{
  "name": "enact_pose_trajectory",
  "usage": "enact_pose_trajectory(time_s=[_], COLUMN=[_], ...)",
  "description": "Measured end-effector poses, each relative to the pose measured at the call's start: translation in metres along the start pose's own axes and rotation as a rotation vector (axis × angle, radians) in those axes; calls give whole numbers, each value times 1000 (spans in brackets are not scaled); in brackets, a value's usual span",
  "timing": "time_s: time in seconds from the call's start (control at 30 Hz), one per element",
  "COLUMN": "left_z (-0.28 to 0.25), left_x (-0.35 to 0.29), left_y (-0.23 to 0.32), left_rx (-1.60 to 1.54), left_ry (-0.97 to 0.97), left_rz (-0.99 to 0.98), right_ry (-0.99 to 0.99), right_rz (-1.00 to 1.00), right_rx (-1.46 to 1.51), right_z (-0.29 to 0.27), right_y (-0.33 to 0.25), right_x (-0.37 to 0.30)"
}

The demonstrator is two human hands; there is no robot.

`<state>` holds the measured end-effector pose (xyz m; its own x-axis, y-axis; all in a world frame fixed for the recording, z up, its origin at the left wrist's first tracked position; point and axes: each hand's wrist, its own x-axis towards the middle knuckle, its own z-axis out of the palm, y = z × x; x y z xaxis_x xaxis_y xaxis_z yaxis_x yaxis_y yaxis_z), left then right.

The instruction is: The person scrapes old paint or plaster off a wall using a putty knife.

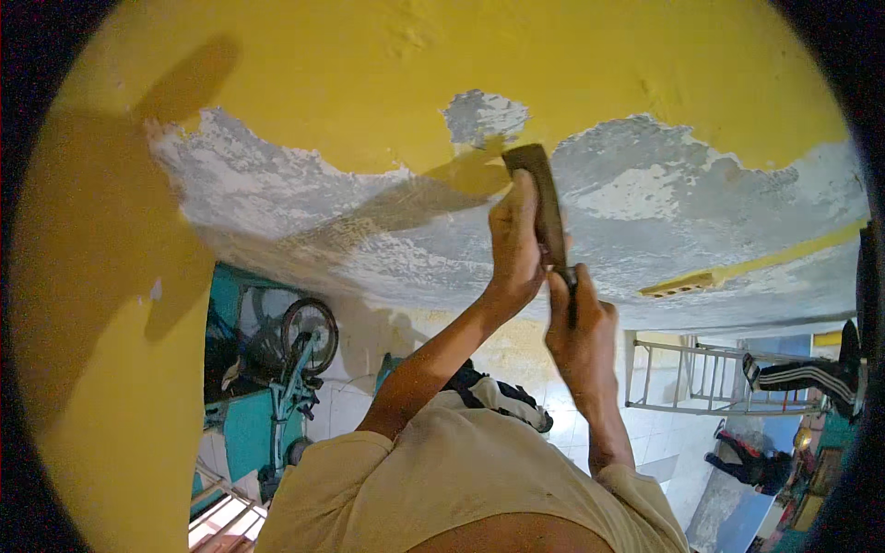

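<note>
A dark flat-bladed scraper point(550, 217) is held up against the wall in both hands. Its blade tip lies just below a small bare grey patch point(484, 118) in the yellow paint point(590, 64). My right hand point(581, 336) is closed around the dark handle at the lower end. Higher up, my left hand point(516, 235) grips the blade, thumb lying along its face. Around the tool, a wide ragged band of grey and white wall point(627, 194) shows under the yellow. Both forearms reach up from below, and a shadow of the arm and tool falls to the left.
A yellow strip point(678, 286) with holes runs along the wall at right. Below stand a bicycle point(309, 359) at left and a metal ladder point(645, 373) at right. A leg in black striped trousers point(797, 376) is beside the ladder; a dark-clothed figure point(756, 465) is lower down.
</note>
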<state>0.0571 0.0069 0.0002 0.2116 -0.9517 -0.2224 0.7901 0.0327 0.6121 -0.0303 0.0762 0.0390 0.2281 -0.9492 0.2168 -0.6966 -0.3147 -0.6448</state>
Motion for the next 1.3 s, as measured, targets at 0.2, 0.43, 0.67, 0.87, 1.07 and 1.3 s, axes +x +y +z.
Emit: enact_pose_trajectory(time_s=[0.2, 0.43, 0.67, 0.87, 1.07, 1.3], left_z=[8, -2, -17, -4, -7, 0], left_x=[-1, -1, 10, -4, 11, 9], left_y=[4, 4, -9, 8, 4, 18], left_rx=[-42, 124, -139, -1, -150, -95], left_ry=[41, -149, -219, -81, -156, -113], left_rz=[19, 45, 70, 72, 52, 86], right_ry=[12, 24, 62, 118, 56, 110], right_rz=[14, 55, 37, 43, 81, -37], right_rx=[-66, -42, -22, 30, 79, 127], right_z=[-1, 1, 12, 20, 23, 30], right_y=[-6, 0, -7, -8, -20, -1], right_x=[7, 4, 0, -5, -4, 7])
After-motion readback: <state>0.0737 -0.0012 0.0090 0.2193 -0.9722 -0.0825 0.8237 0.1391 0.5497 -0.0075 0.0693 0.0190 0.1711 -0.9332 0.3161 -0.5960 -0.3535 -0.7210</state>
